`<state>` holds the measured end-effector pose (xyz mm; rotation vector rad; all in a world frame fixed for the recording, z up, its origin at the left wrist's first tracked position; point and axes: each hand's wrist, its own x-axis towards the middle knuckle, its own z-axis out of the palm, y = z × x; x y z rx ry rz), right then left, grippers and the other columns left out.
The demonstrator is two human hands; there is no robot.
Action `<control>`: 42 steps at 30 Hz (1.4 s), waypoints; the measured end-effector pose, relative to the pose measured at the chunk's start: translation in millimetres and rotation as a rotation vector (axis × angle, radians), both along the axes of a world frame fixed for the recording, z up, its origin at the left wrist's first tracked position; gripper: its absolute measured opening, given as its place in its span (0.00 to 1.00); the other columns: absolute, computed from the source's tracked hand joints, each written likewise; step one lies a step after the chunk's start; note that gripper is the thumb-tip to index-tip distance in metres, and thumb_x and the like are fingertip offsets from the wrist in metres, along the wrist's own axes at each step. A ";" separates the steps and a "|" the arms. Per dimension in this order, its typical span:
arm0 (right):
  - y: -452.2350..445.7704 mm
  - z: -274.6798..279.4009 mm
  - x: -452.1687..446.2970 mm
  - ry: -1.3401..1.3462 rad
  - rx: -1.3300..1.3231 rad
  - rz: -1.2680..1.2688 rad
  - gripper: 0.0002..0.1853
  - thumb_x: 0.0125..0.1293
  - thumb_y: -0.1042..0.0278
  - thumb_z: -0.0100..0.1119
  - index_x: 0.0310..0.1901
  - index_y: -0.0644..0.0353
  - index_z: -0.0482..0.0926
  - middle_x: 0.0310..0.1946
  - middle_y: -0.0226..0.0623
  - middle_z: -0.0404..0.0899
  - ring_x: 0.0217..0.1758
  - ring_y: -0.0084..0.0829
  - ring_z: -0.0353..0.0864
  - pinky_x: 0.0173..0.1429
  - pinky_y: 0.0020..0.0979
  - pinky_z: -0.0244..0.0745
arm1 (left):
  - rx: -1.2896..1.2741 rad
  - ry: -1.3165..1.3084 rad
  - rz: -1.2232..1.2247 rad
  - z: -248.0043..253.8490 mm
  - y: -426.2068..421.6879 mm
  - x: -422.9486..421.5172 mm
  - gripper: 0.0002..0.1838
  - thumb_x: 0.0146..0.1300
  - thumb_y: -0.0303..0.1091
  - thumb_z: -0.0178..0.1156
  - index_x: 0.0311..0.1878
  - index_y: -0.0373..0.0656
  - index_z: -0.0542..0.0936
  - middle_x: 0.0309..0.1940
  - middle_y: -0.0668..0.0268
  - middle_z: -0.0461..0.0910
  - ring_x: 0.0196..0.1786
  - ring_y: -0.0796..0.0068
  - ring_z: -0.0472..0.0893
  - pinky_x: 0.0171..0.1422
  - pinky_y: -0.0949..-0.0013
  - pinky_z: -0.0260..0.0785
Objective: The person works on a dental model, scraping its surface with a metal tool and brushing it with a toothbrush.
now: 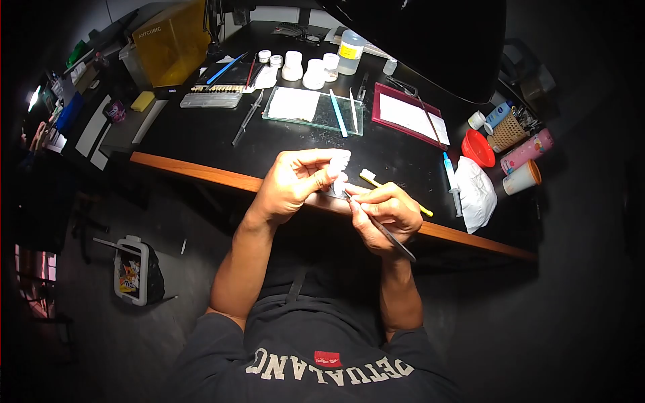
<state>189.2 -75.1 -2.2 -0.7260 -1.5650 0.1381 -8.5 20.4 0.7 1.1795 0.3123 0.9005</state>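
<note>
My left hand (287,187) pinches a small white piece (340,163), lumpy like a plaster dental model, above the table's front edge. Strong light washes out its detail. A slim dark-handled tool (391,238) is gripped like a pen in my right hand (390,211). Its tip points up and left at the lower part of the white piece; whether the two touch I cannot tell. Just behind my right hand lies a yellow toothbrush (367,176), partly hidden by the fingers.
Behind my hands lie a glass slab (316,119) with a light-blue-handled tool (338,113) and a maroon-framed board (408,115). White jars (314,74) stand farther back. At right are a syringe (451,181), a white cloth (476,195) and a red bowl (478,148). A bin (132,272) stands on the floor.
</note>
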 end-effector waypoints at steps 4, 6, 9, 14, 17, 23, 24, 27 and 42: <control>0.3 1.8 -2.9 0.025 0.020 0.027 0.10 0.59 0.88 0.78 0.32 0.65 0.83 0.33 0.44 0.89 0.38 0.37 0.95 0.45 0.33 0.91 | -0.017 0.004 0.030 6.4 -4.5 4.2 0.18 0.78 0.30 0.72 0.66 0.32 0.87 0.42 0.70 0.89 0.41 0.86 0.80 0.46 0.78 0.74; 0.6 3.1 -4.6 0.039 0.024 0.038 0.10 0.59 0.88 0.77 0.33 0.65 0.83 0.33 0.44 0.89 0.39 0.38 0.96 0.45 0.33 0.91 | -0.008 0.009 0.015 6.2 -3.3 3.3 0.18 0.78 0.31 0.72 0.66 0.33 0.88 0.41 0.70 0.88 0.40 0.86 0.80 0.44 0.78 0.73; -0.9 4.9 -6.3 0.041 0.023 0.039 0.10 0.60 0.88 0.77 0.33 0.65 0.83 0.34 0.44 0.89 0.41 0.40 0.97 0.45 0.34 0.92 | -0.018 -0.001 -0.049 0.6 3.5 -0.5 0.20 0.78 0.28 0.71 0.68 0.30 0.85 0.46 0.63 0.89 0.42 0.81 0.83 0.48 0.75 0.78; -2.3 3.8 -2.7 -0.008 0.021 0.064 0.11 0.62 0.91 0.75 0.36 0.66 0.81 0.35 0.47 0.86 0.44 0.46 0.97 0.54 0.45 0.97 | -0.061 0.003 -0.102 -3.0 8.5 -1.4 0.21 0.78 0.26 0.69 0.70 0.29 0.84 0.47 0.62 0.89 0.44 0.79 0.85 0.49 0.74 0.80; -2.4 -1.2 0.8 -0.043 0.040 0.027 0.11 0.62 0.90 0.75 0.36 0.65 0.81 0.35 0.48 0.86 0.43 0.45 0.96 0.54 0.46 0.97 | -0.055 0.016 -0.108 0.4 7.8 -0.2 0.20 0.79 0.28 0.69 0.69 0.30 0.85 0.47 0.64 0.89 0.43 0.81 0.84 0.48 0.76 0.78; 0.9 -4.1 -3.3 -0.002 0.103 -0.004 0.10 0.58 0.87 0.78 0.33 0.65 0.83 0.35 0.45 0.89 0.41 0.41 0.97 0.50 0.40 0.97 | -0.052 0.046 -0.129 3.8 8.9 0.0 0.20 0.80 0.33 0.69 0.68 0.31 0.86 0.45 0.67 0.89 0.41 0.84 0.81 0.45 0.78 0.74; 1.1 -4.0 -4.1 0.008 0.107 -0.009 0.10 0.58 0.86 0.78 0.33 0.65 0.84 0.35 0.44 0.90 0.41 0.40 0.97 0.49 0.39 0.97 | -0.051 0.051 -0.133 5.2 8.8 -0.1 0.20 0.80 0.33 0.69 0.68 0.31 0.86 0.44 0.67 0.89 0.41 0.84 0.81 0.45 0.78 0.74; -0.7 -1.3 -6.2 0.013 0.101 -0.010 0.10 0.58 0.86 0.78 0.33 0.65 0.84 0.35 0.44 0.90 0.41 0.40 0.97 0.50 0.41 0.97 | -0.066 0.048 -0.169 6.9 9.8 -0.4 0.21 0.81 0.35 0.69 0.69 0.31 0.85 0.42 0.68 0.88 0.39 0.85 0.80 0.45 0.78 0.74; -4.2 2.8 -7.0 -0.022 0.063 -0.008 0.12 0.63 0.89 0.76 0.39 0.65 0.81 0.36 0.50 0.88 0.43 0.43 0.96 0.56 0.48 0.96 | -0.053 0.040 -0.194 4.3 11.6 0.1 0.23 0.81 0.37 0.69 0.70 0.31 0.84 0.42 0.66 0.89 0.37 0.85 0.78 0.47 0.78 0.75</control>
